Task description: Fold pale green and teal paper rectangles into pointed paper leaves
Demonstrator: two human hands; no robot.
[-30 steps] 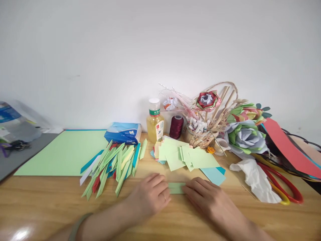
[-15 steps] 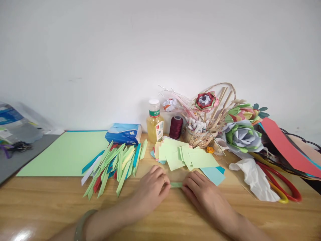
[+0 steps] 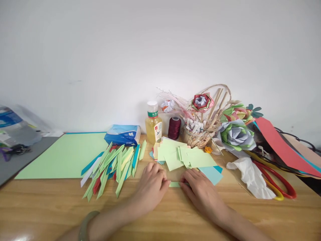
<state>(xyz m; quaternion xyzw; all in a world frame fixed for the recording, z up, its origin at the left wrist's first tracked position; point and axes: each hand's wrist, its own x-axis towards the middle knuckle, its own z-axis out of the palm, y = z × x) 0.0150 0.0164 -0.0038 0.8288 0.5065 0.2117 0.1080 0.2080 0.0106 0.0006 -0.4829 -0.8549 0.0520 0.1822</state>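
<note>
A narrow light-green paper strip (image 3: 175,184) lies on the wooden table between my hands. My left hand (image 3: 153,182) pinches its left end, fingers curled. At its right end, my right hand (image 3: 198,187) has its fingers closed and pressed on the paper. The fingertips hide both ends of the strip. To the left of my hands sits a heap of folded paper strips (image 3: 114,167), mostly green with some blue, red and white. Just beyond my hands is a loose stack of light-green paper rectangles (image 3: 187,154), with light-blue paper (image 3: 211,174) at its right.
Behind stand a tissue pack (image 3: 122,135), a bottle of yellow drink (image 3: 153,124), a dark-red thread spool (image 3: 174,128) and a basket (image 3: 198,137) with sticks. Paper flowers (image 3: 237,135), crumpled tissue (image 3: 252,177) and red-handled scissors (image 3: 288,187) lie right. A large green sheet (image 3: 57,157) lies left.
The view has shifted slightly, moving the scene a little to the left. Both hands remain on the green strip, nearly in the same pose.
</note>
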